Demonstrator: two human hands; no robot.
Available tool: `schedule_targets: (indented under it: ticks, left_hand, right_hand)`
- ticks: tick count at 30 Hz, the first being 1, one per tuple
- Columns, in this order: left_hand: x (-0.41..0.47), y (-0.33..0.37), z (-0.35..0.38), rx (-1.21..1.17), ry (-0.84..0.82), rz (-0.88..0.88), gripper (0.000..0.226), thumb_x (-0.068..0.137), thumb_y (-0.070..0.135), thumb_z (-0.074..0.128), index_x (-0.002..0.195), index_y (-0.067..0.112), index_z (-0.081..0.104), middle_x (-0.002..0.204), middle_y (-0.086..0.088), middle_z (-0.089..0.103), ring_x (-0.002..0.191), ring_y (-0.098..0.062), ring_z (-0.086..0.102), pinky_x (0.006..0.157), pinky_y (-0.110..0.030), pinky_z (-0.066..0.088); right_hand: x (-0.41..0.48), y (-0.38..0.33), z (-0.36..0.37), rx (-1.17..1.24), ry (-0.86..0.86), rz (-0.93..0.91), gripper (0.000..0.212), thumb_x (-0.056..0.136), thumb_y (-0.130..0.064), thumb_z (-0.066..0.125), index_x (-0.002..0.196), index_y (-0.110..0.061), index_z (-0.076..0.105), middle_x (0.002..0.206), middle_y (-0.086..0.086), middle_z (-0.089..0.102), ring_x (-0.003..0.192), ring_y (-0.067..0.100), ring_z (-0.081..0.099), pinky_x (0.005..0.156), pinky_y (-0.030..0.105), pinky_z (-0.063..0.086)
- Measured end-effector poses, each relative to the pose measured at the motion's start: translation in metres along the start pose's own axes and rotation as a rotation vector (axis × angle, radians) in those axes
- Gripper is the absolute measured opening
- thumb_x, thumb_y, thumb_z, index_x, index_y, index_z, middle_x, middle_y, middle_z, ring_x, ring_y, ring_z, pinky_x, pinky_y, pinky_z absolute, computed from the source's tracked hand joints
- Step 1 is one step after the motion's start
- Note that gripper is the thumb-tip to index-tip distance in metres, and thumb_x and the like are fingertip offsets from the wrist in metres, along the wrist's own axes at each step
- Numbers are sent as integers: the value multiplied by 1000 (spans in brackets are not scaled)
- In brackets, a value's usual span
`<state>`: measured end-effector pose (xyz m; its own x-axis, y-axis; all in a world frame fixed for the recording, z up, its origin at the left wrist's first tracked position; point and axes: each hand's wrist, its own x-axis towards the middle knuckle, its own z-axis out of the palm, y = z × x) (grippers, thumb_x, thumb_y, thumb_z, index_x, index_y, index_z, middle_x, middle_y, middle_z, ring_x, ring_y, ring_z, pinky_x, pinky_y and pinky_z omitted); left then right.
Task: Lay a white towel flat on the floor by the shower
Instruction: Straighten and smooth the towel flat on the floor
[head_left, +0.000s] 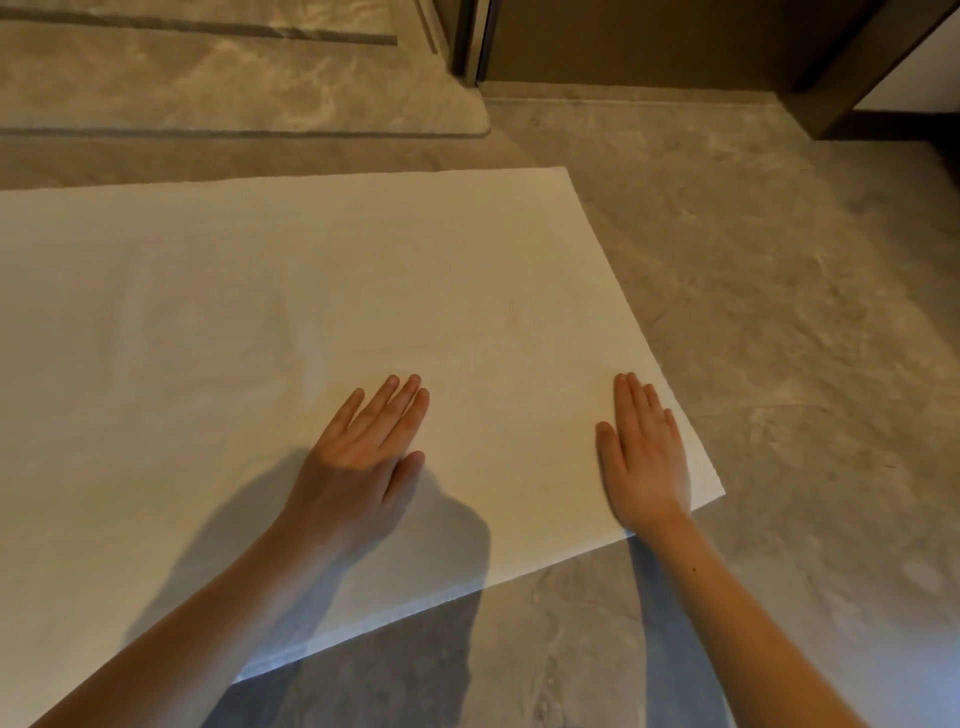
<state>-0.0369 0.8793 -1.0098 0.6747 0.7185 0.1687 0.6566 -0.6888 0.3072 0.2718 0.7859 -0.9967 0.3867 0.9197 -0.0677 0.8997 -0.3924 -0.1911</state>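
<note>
Your white towel (311, 312) lies spread on the marble floor (779, 312) beside the shower threshold (260, 132), left hand (358, 457) and right hand (644, 452) flat, grips released; dragging palms risks rucking the near edge.

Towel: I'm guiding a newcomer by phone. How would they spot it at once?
The grey marbled floor fills the view, with the shower step at the far left. Just before that step lies the towel, a flat rectangle under the left hand and right hand. It alone is plain white, without veins.
</note>
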Motion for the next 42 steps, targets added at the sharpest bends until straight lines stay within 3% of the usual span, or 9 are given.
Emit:
schedule_targets:
  ticks: [7, 12, 18, 22, 25, 33, 42]
  left_hand:
    - [1, 1, -4, 76, -118, -28, 59, 98, 38, 23, 152, 13, 23, 160, -2, 15, 148, -20, 14, 119, -40, 10]
    - [28, -9, -17, 150, -114, 35, 59, 100, 39, 18, 149, 9, 33, 156, -9, 28, 144, -27, 27, 117, -42, 18]
    - [80, -30, -20, 161, -109, -70, 65, 97, 41, 6, 153, 10, 15, 161, -5, 10, 149, -19, 4, 119, -31, -4]
    - [84, -42, -6, 163, -141, -80, 70, 92, 48, -4, 154, 15, 5, 161, 0, -1, 148, -14, -5, 118, -30, -8]
    - [83, -46, -3, 147, -118, -82, 66, 97, 48, 4, 154, 15, 10, 161, 0, 5, 148, -15, 0, 119, -32, -2]
    - [87, -46, -8, 172, -143, -52, 63, 99, 44, 10, 152, 10, 24, 159, -6, 19, 147, -22, 17, 118, -36, 6]
    - [90, -48, -4, 151, -139, -46, 69, 92, 50, -7, 153, 17, 0, 160, 2, -7, 148, -16, -9, 118, -32, -10]
  right_hand:
    - [0, -14, -9, -11, -9, 34, 60, 102, -41, 15, 155, -14, 6, 163, 2, 4, 150, 16, 0, 122, 38, 1]
    - [12, -105, -7, 120, 45, -251, 59, 102, -41, 16, 154, -14, 15, 161, 1, 14, 149, 17, 8, 122, 34, 5]
    - [40, -173, 14, 177, -27, -394, 53, 105, -30, 20, 154, -13, 16, 162, 2, 15, 150, 17, 6, 122, 33, -1]
    - [57, -159, 25, 78, -70, -440, 55, 104, -33, 19, 156, -17, 8, 163, -1, 7, 150, 14, 0, 122, 34, 0]
    - [66, -137, 27, 43, -75, -445, 57, 103, -38, 14, 156, -20, 5, 163, -5, 4, 149, 9, -4, 121, 31, -2]
    - [83, -55, 10, 9, -4, -244, 60, 100, -42, 12, 156, -20, 5, 159, -11, -1, 147, 6, -3, 119, 27, -2]
    - [67, -23, 6, 8, 21, -90, 59, 102, -43, 12, 155, -21, 1, 161, -10, 0, 146, 3, -6, 119, 26, -4]
